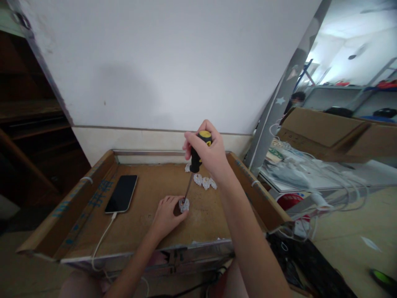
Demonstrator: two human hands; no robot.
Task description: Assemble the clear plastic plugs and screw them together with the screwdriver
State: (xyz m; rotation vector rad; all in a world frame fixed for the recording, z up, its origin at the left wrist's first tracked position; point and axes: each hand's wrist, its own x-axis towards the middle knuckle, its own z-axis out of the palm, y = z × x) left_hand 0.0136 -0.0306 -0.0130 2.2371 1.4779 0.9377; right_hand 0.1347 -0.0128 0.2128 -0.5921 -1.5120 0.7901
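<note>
My right hand [206,147] is wrapped round the black and yellow handle of a screwdriver [195,159], held nearly upright. Its thin shaft slants down to a small whitish part [184,205] on the cardboard surface [149,186]. The thumb and fingers of my left hand [169,213] hold that part from the left; the screwdriver tip meets it, though the exact contact point is too small to make out. Several similar whitish pieces [206,182] lie just behind, below the screwdriver handle.
A black phone [121,193] with a white cable lies at the left. Raised cardboard edges [263,198] border the surface. To the right, a white table [369,174] bears tangled cables and a cardboard box [322,132]. A person [297,99] is partly visible far behind.
</note>
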